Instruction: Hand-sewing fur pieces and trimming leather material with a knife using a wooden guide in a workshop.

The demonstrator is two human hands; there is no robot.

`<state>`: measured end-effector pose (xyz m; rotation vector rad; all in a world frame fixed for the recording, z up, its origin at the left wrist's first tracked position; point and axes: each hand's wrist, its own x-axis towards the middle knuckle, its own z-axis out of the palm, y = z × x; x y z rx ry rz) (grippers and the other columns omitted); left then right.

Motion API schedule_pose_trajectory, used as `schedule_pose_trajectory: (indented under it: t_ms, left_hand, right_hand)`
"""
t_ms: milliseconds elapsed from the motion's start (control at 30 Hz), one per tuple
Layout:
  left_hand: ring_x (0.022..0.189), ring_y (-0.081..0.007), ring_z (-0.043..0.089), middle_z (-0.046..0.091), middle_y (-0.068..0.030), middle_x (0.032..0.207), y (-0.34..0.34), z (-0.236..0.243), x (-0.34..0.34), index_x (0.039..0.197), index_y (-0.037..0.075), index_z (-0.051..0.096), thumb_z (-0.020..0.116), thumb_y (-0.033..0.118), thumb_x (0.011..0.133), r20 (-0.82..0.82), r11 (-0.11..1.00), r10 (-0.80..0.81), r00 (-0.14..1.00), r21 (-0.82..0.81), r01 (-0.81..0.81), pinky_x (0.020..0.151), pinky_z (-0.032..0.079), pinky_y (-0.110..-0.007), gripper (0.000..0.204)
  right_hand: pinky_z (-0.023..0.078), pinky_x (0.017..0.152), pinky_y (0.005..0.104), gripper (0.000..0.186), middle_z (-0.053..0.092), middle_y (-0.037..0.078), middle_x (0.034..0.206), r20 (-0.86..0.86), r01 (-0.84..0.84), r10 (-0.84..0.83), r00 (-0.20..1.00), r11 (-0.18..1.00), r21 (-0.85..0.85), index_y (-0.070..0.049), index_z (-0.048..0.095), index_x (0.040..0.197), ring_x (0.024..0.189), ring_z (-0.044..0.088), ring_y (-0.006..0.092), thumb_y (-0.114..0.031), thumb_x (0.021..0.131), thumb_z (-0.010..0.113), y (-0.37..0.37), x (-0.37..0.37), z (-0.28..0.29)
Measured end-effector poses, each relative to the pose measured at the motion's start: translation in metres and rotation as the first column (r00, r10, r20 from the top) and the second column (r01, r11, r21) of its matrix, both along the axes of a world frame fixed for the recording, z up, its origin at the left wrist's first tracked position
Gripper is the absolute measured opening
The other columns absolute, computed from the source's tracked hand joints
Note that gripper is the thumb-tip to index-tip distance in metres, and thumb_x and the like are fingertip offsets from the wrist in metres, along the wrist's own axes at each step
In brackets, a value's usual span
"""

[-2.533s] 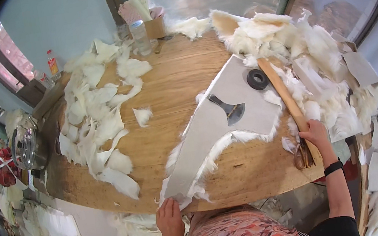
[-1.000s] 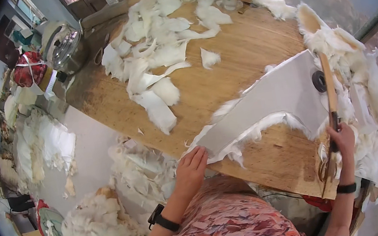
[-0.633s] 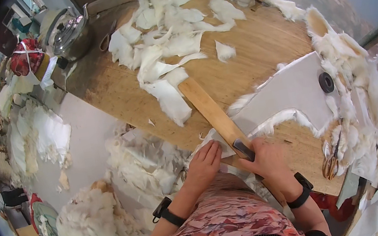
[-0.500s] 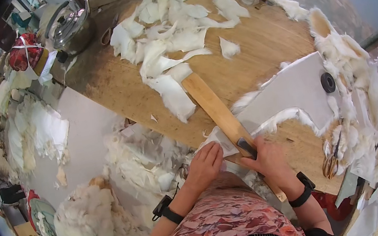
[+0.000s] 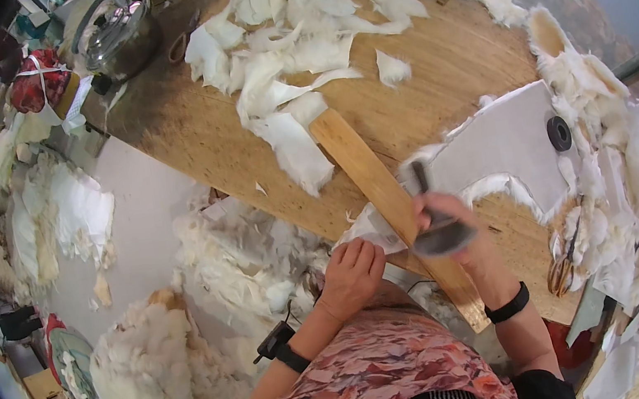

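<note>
My left hand is at the table's near edge, its fingers pressed together on a small white piece of fur skin. Part of that skin runs under a long wooden board lying slantwise. Just right of the board, my right hand is closed round a dark hand tool. The tool has a narrow dark shaft and a broad rounded end. Motion blurs it, so its exact kind cannot be made out. Beyond my right hand lies a large pale skin edged with white fur.
A black ring-shaped roll rests on the large skin. Scissors lie at the right. White fur scraps cover the far table, and a steel kettle stands far left. Fluffy fur is heaped at lower left.
My right hand has risen off the board with the dark tool and turned it, so its broad end now shows. My left hand has moved slightly to the right.
</note>
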<state>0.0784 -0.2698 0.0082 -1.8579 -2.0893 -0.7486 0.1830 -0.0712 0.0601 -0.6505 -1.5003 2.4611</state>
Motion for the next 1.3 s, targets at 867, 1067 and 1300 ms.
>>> schedule_pose_trajectory:
  t_ms: [867, 1067, 1300]
  left_hand:
    - [0.097, -0.0265, 0.062, 0.063, -0.0105, 0.100, 0.001, -0.002, 0.002, 0.098, 0.000, 0.065, 0.063, 0.008, 0.068, 0.157, 0.996, 0.072, 0.985, 0.046, -0.080, 0.078, 0.050, -0.038, 0.032]
    - [0.089, -0.0259, 0.063, 0.063, -0.0080, 0.095, 0.002, -0.001, 0.002, 0.097, 0.003, 0.065, 0.065, 0.007, 0.070, 0.218, 0.985, 0.114, 0.969, 0.103, -0.139, 0.074, 0.049, -0.037, 0.027]
    - [0.078, -0.0291, 0.061, 0.062, -0.0074, 0.087, 0.003, -0.001, 0.003, 0.092, 0.006, 0.065, 0.068, -0.001, 0.070, 0.434, 0.963, 0.147, 0.889, 0.143, -0.229, 0.066, 0.049, -0.038, 0.023]
  right_hand:
    - [0.052, 0.064, 0.0377, 0.021, 0.069, 0.011, 0.095, 0.087, -0.079, 0.005, 0.996, 0.466, 0.881, -0.012, 0.067, 0.106, 0.079, 0.067, 0.0319, -0.011, 0.085, 0.068, -0.039, -0.018, -0.025]
    - [0.051, 0.067, 0.0427, 0.018, 0.067, 0.014, 0.090, 0.166, -0.182, 0.076, 0.983, 0.453, 0.873, -0.011, 0.068, 0.102, 0.079, 0.064, 0.0372, -0.012, 0.085, 0.066, -0.036, -0.007, -0.014]
    - [0.050, 0.066, 0.0435, 0.015, 0.065, 0.015, 0.087, 0.190, -0.190, 0.043, 0.981, 0.428, 0.884, -0.012, 0.069, 0.100, 0.080, 0.063, 0.0366, -0.015, 0.085, 0.066, -0.040, -0.009, -0.012]
